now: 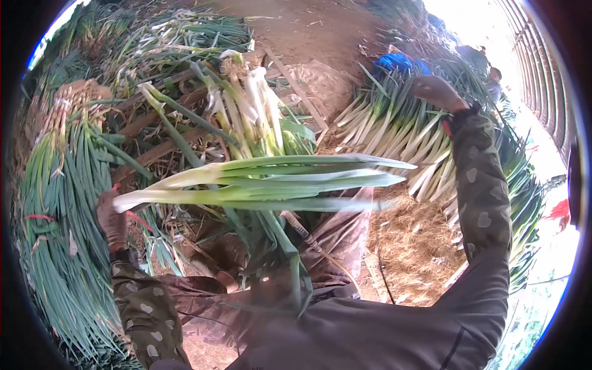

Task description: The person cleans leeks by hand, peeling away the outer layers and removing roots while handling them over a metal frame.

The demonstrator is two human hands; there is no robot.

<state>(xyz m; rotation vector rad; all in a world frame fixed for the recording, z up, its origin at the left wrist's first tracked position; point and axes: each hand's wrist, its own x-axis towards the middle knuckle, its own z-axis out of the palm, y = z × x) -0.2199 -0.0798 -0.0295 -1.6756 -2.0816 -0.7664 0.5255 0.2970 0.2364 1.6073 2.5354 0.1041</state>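
Far to the left lies a big bundle of green onions, roots up and leaves fanning down toward the lower edge, with a red tie around it. Just right of it the left hand – gloved, sleeve patterned – is closed around the white end of a few long onions, which stretch flat across the middle, pale at the hand and green toward the right tips. Behind them another bunch of peeled onions stands tilted over wooden slats. Further right a heap of onions rests on dry straw, white stalks pointing down-left. The right hand lies on top of that heap – whether its fingers grip or only touch, I cannot tell. A blue cloth sits just beyond
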